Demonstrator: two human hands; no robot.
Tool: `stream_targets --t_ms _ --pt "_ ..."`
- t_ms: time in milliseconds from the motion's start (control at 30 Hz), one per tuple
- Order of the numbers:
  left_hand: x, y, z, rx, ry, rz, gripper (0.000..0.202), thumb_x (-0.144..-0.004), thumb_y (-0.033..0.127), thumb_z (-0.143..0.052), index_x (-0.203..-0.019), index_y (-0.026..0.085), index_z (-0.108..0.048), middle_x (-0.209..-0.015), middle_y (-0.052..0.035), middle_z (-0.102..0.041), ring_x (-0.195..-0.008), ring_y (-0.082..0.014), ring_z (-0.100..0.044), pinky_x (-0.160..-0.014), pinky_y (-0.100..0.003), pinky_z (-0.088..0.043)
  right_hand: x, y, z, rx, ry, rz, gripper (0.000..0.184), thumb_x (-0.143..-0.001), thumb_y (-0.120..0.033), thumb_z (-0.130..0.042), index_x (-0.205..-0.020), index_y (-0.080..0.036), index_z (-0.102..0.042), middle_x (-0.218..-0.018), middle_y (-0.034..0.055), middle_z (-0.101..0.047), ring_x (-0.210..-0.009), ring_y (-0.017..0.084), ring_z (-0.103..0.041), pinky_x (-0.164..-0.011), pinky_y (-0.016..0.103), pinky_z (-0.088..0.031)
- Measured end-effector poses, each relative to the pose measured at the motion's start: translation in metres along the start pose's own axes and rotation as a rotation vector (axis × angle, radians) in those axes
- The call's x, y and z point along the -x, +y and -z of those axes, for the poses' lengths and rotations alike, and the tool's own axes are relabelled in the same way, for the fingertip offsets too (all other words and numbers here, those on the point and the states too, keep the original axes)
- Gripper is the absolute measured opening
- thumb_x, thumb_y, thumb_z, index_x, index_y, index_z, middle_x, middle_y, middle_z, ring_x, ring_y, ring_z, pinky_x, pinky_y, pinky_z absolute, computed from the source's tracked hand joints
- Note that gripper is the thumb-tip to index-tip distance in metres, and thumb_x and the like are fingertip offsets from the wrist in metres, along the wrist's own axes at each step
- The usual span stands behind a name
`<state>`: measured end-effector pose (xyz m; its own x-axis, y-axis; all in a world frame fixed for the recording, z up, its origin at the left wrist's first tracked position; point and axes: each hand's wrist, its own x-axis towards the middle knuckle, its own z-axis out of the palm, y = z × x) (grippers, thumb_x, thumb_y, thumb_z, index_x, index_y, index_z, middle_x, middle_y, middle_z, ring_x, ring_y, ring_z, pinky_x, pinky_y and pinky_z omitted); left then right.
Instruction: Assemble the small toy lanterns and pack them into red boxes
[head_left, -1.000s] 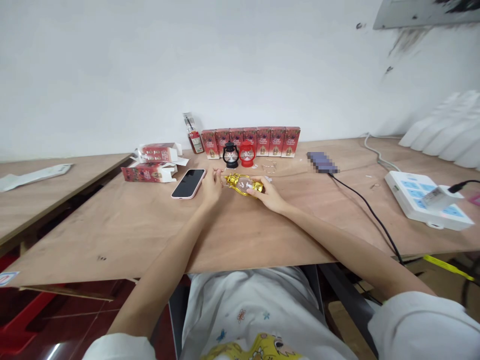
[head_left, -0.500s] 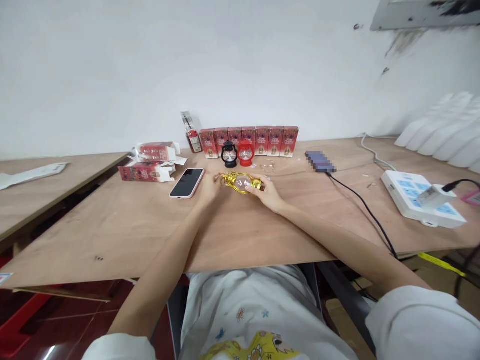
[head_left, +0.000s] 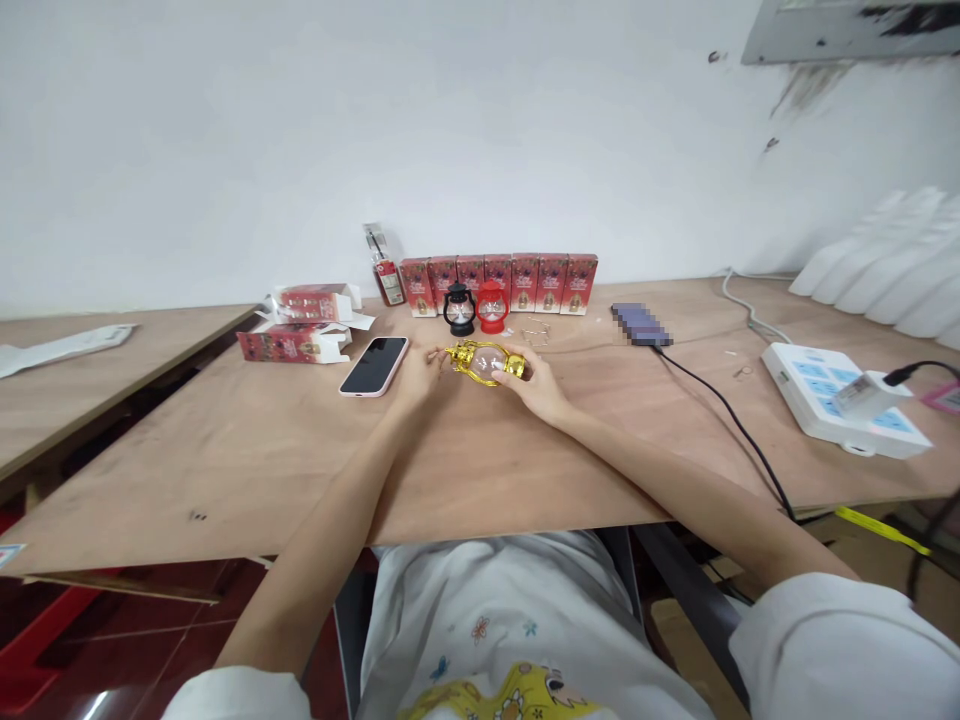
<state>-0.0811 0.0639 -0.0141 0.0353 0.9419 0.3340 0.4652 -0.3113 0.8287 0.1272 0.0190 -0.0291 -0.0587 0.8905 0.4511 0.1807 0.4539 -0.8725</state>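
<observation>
Held sideways just above the plywood counter (head_left: 480, 470): shiny gold lantern (head_left: 484, 362), clear bulbous globe; right hand (head_left: 534, 385) curled round its base; left hand (head_left: 417, 372) pinching its top, beside glossy black phone (head_left: 374, 365).

We see through one head-worn camera, looking forward and down across the wooden table (head_left: 247, 450) toward the white wall (head_left: 300, 130), with our own arms reaching away from us.

Phone (head_left: 374, 365) flanks; near tabletop (head_left: 487, 460) seemingly bare.
</observation>
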Motion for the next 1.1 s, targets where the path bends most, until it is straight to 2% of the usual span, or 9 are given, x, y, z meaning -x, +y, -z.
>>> stream_targets --t_ms 167,267,367,467,533,667,733,867,1100 --pt "-0.002 0.005 0.006 -0.058 -0.005 0.024 0.022 -0.080 0.034 -0.049 -0.075 0.016 -0.061 -0.042 0.0047 -0.045 -0.036 -0.0102 -0.040 -0.044 -0.022 -0.032 0.000 -0.001 -0.001 0.050 0.021 0.017 0.054 -0.069 -0.040 -0.072 -0.118 -0.023 -0.055 -0.117 0.0059 -0.063 -0.107 0.021 -0.058 -0.096 0.039 -0.045" --pt "-0.004 0.015 0.018 -0.141 0.081 -0.012 0.023 -0.082 0.034 -0.050 -0.084 0.015 -0.064 -0.046 0.0032 -0.050 -0.042 -0.0124 -0.048 -0.051 -0.023 -0.039 0.001 -0.006 -0.002 0.073 0.012 0.007 0.058 -0.069 -0.037 -0.072 -0.121 -0.023 -0.052 -0.119 0.0061 -0.062 -0.106 0.020 -0.059 -0.095 0.039 -0.046" --pt "0.000 0.029 0.031 -0.328 0.209 -0.174 0.025 -0.086 0.032 -0.047 -0.092 0.016 -0.066 -0.052 0.0009 -0.056 -0.052 -0.0146 -0.055 -0.061 -0.024 -0.041 0.003 -0.012 -0.006 0.137 0.001 0.051 0.059 -0.070 -0.035 -0.071 -0.123 -0.023 -0.049 -0.122 0.0072 -0.059 -0.110 0.021 -0.057 -0.097 0.039 -0.044" --pt "0.008 0.045 0.033 -0.484 0.296 -0.419 0.030 -0.090 0.032 -0.042 -0.098 0.017 -0.066 -0.068 -0.0036 -0.065 -0.062 -0.0150 -0.058 -0.065 -0.025 -0.039 0.005 -0.013 -0.007 0.222 -0.013 0.099 0.059 -0.067 -0.032 -0.074 -0.120 -0.022 -0.051 -0.121 0.0082 -0.059 -0.112 0.023 -0.054 -0.098 0.041 -0.042" --pt "0.016 0.053 0.026 -0.532 0.263 -0.592 0.032 -0.092 0.034 -0.040 -0.100 0.017 -0.066 -0.076 -0.0055 -0.067 -0.066 -0.0145 -0.057 -0.066 -0.024 -0.039 0.005 -0.011 -0.006 0.299 0.003 0.102 0.058 -0.063 -0.032 -0.078 -0.115 -0.022 -0.054 -0.116 0.0077 -0.061 -0.112 0.025 -0.052 -0.098 0.044 -0.041" --pt "0.029 0.063 0.004 -0.634 -0.019 -0.930 0.030 -0.089 0.039 -0.047 -0.098 0.018 -0.067 -0.075 -0.0060 -0.066 -0.070 -0.0153 -0.056 -0.066 -0.026 -0.038 0.004 -0.007 -0.002 0.333 0.029 0.077 0.045 -0.065 -0.031 -0.074 -0.104 -0.020 -0.055 -0.101 0.0066 -0.065 -0.096 0.024 -0.057 -0.086 0.041 -0.046" --pt "0.032 0.062 -0.005 -0.673 -0.121 -1.021 0.029 -0.089 0.039 -0.047 -0.092 0.019 -0.068 -0.079 -0.0070 -0.066 -0.073 -0.0161 -0.056 -0.067 -0.028 -0.038 0.003 -0.004 -0.002 0.300 0.014 0.053 0.041 -0.067 -0.029 -0.071 -0.103 -0.019 -0.053 -0.096 0.0053 -0.065 -0.086 0.021 -0.059 -0.080 0.038 -0.048" --pt "0.032 0.052 -0.012 -0.725 -0.097 -1.032 0.029 -0.091 0.033 -0.044 -0.081 0.019 -0.067 -0.093 -0.0092 -0.065 -0.076 -0.0157 -0.055 -0.069 -0.030 -0.038 0.001 0.000 -0.003 0.299 0.026 -0.023 0.042 -0.066 -0.030 -0.071 -0.101 -0.020 -0.050 -0.093 0.0048 -0.065 -0.086 0.022 -0.061 -0.078 0.039 -0.048" --pt "0.034 0.047 -0.009 -0.734 -0.132 -1.014 0.031 -0.090 0.022 -0.042 -0.113 0.024 -0.062 -0.111 -0.0110 -0.061 -0.094 -0.0192 -0.057 -0.079 -0.032 -0.041 0.000 0.002 -0.002 0.280 -0.008 -0.060 0.044 -0.065 -0.030 -0.071 -0.102 -0.021 -0.048 -0.099 0.0057 -0.064 -0.091 0.023 -0.062 -0.082 0.042 -0.048"
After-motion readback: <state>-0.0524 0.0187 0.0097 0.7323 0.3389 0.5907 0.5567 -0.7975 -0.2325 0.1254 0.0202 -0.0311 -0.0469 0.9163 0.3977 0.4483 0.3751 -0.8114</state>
